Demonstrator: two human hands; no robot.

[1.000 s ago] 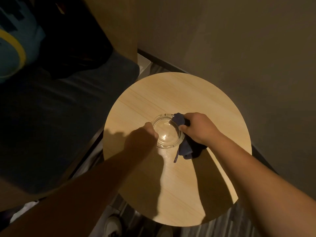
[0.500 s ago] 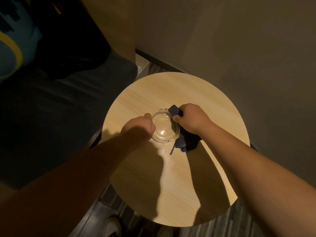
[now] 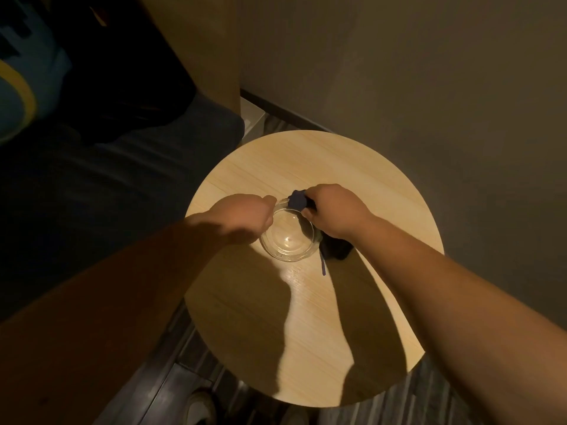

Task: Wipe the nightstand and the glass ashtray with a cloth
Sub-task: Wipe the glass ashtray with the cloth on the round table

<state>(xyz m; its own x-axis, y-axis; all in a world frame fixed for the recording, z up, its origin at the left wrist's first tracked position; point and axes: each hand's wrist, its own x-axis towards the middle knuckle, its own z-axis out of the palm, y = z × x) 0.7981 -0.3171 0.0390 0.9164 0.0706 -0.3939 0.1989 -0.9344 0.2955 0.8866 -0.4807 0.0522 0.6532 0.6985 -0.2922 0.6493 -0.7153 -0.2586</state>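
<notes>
Two hands are on the job at the middle of the round tabletop: the left hand grips the glass ashtray by its rim, the right hand pinches the bunched cloth against the far rim (the wiping looks under way, and I cannot tell whether the wood is done).

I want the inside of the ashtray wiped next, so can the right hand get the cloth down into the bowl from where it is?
Probably yes. The right hand grips the cloth at the ashtray rim, the bowl is open, and the left hand holds only the opposite rim.
</notes>
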